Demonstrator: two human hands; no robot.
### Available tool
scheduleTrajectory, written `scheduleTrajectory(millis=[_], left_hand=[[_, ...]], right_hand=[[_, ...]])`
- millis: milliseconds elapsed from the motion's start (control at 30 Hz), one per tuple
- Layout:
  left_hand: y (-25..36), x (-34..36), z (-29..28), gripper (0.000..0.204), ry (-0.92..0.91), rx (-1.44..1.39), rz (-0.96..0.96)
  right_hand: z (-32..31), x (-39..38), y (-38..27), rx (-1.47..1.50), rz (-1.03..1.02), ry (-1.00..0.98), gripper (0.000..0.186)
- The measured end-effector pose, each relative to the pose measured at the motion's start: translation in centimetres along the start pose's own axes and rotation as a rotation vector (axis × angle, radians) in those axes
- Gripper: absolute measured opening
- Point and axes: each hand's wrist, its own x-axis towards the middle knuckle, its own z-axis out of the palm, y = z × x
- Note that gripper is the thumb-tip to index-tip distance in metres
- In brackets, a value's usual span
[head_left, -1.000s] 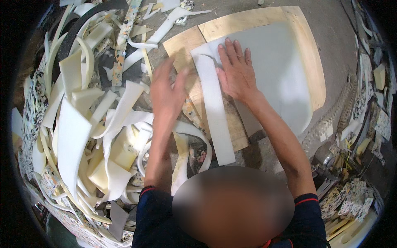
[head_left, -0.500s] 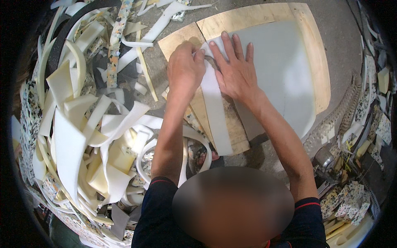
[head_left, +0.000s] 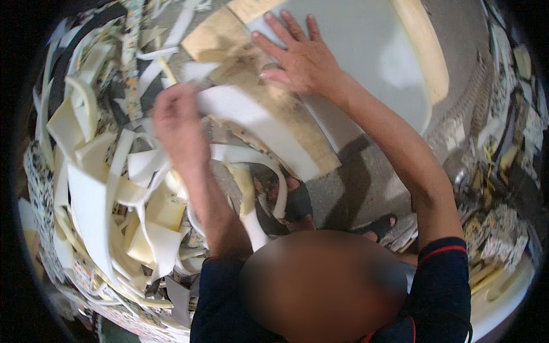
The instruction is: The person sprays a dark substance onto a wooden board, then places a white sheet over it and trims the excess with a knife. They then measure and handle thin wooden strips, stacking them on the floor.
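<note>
The right hand (head_left: 309,64) lies flat near the left edge of one grey foam sheet (head_left: 372,48), its fingers (head_left: 279,28) spread wide, four reaching forward and the thumb out to the side. The left hand (head_left: 180,117) is blurred; its fingers look curled narrow around the far end of one white foam strip (head_left: 257,117), though exactly how they grip cannot be told. The strip slants from that hand down to the near left corner of the plywood (head_left: 207,41), which lies under the sheet and shows beyond its left and right edges. One small white foam piece (head_left: 198,71) sits just above the left hand; whether they touch is unclear.

To the left spreads a heap of white and cream foam offcuts (head_left: 88,200), too tangled to count, with one long multicoloured speckled foam strip (head_left: 132,63) toward the top. More scraps (head_left: 503,240) pile up at the right. Two feet (head_left: 378,228) partly show on the grey floor (head_left: 337,191).
</note>
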Motion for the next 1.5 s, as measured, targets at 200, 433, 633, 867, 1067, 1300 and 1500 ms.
scheduleTrajectory(millis=[200, 433, 633, 867, 1067, 1300, 1500], left_hand=[[-0.2, -0.4, -9.4, 0.02, 0.173, 0.25, -0.027], [-0.6, -1.8, -10.9, 0.041, 0.206, 1.086, 0.352], [1.1, -7.6, -0.3, 0.044, -0.09, 0.739, 0.543], [-2.2, -13.6, 3.3, 0.05, -0.259, 0.52, 0.175], [-5.6, -15.1, 1.1, 0.056, -0.29, 0.193, -0.344], [-6.0, -16.3, 1.4, 0.053, -0.29, 0.181, -0.312], [-6.2, -17.2, 0.5, 0.044, -0.439, 0.05, -0.576]], right_hand=[[-1.9, -10.0, -3.9, 0.028, 0.144, -0.172, 0.087], [-3.9, -19.2, -8.2, 0.178, 0.303, -0.265, 0.098], [-5.4, -16.7, -2.0, -0.018, 0.566, -0.096, 0.096], [-4.7, -21.0, 2.3, -0.082, 0.7, -0.104, 0.095], [-5.2, -19.4, 2.5, -0.063, 1.01, -0.074, 0.096], [-5.9, -22.9, 7.0, -0.082, 1.022, 0.021, 0.099], [-4.7, -22.7, 1.4, -0.047, 0.757, -0.084, 0.096]])
